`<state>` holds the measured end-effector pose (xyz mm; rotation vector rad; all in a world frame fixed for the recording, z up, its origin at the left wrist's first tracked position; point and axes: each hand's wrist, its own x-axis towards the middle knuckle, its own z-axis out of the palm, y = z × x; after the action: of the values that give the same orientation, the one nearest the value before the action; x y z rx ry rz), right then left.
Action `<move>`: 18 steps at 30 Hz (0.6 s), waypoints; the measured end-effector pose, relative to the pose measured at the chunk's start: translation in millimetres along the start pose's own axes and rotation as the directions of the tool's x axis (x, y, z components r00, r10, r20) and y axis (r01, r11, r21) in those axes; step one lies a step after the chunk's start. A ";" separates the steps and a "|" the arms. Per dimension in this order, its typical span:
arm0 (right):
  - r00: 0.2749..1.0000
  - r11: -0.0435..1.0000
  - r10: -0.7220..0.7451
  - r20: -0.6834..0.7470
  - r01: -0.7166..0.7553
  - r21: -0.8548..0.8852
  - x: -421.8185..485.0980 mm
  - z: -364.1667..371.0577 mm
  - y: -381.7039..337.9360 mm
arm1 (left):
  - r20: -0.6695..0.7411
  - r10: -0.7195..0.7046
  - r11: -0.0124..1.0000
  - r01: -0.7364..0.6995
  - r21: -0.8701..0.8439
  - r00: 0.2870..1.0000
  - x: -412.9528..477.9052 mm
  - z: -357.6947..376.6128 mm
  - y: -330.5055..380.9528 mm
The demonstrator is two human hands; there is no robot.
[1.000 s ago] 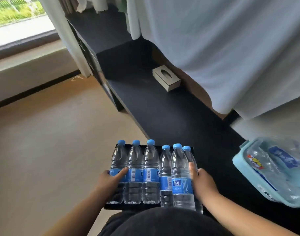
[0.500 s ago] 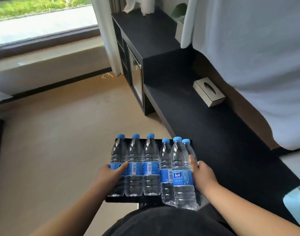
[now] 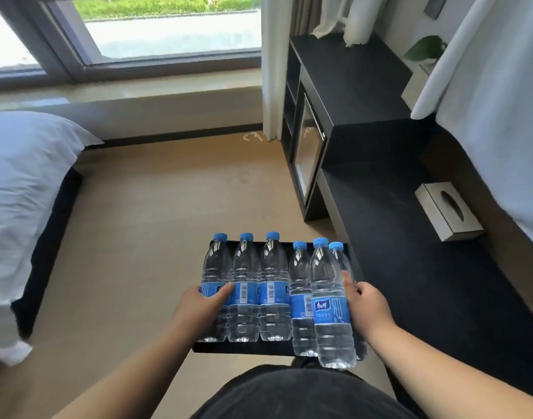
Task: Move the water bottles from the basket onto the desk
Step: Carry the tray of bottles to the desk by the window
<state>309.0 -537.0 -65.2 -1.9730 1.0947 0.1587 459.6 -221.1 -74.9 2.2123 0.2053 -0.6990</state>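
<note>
Left hand (image 3: 202, 303) grips leftmost bottle (image 3: 212, 267); right hand (image 3: 366, 300) grips rightmost bottle (image 3: 344, 261); both forearms extended.

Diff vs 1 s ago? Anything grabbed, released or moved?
The view swung left: the blue basket left the frame, the bed came in, the tissue box slid right. Nothing taken or let go: left hand and right hand still hold the ends of the row of bottles on the tray.

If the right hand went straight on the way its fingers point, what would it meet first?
The rightmost bottle: the right hand grips it with fingers pointing forward-left, so it would likely just press into that bottle, though depth is unclear.
</note>
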 end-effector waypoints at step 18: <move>0.974 0.993 -0.116 0.194 0.107 0.057 193.9 -18.1 -115.6 | -0.154 -0.167 0.974 0.139 -0.179 0.974 115.6 9.5 101.5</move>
<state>508.2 -644.3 -74.3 -1.9263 0.8509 0.2601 588.6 -305.4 -77.6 2.1088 0.5075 -0.5544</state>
